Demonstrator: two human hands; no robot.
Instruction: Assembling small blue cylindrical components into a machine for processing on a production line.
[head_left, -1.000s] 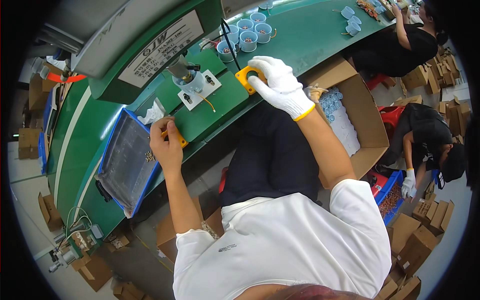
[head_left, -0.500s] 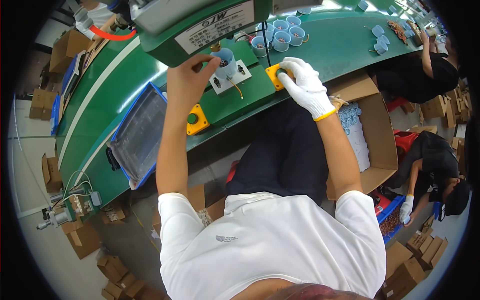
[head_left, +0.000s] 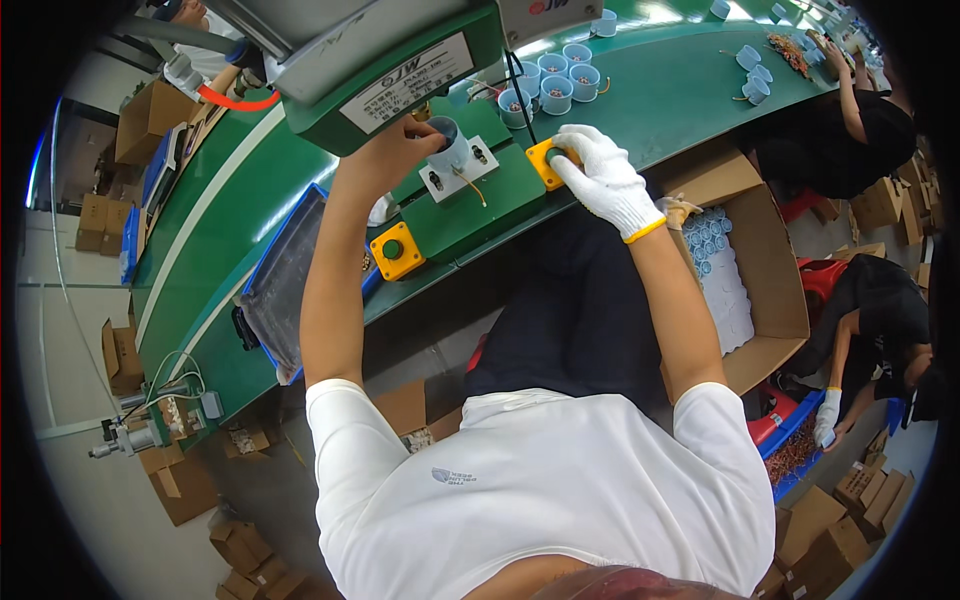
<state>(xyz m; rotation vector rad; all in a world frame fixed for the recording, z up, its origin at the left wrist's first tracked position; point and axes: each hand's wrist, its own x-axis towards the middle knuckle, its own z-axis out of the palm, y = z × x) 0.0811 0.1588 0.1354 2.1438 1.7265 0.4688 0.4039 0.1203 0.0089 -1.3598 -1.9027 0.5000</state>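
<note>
My bare left hand (head_left: 385, 160) reaches under the green press head (head_left: 400, 85), its fingers drawn together at the rim of a light blue plastic cup (head_left: 452, 150). Whatever lies between those fingertips is hidden. The cup stands on a white fixture plate (head_left: 483, 163) bolted to the green press base (head_left: 510, 185), and a short yellowish wire (head_left: 473, 184) sticks out of it. On the right, my right hand (head_left: 605, 178) in a white knit glove wraps the edge of a yellow push-button box (head_left: 543, 165), with thumb and fingers about its dark button.
Another yellow button box (head_left: 397, 251) sits by my left forearm, beside a blue-rimmed tray (head_left: 290, 270). Several filled blue cups (head_left: 556, 95) stand beyond the press. A cardboard box (head_left: 775, 270) with blue cups is at my right. Co-workers (head_left: 870, 300) work farther right.
The view has shifted slightly. My left fingers have drawn together at the cup's rim, where the thumb stretched across before. My right hand stays at the button box.
</note>
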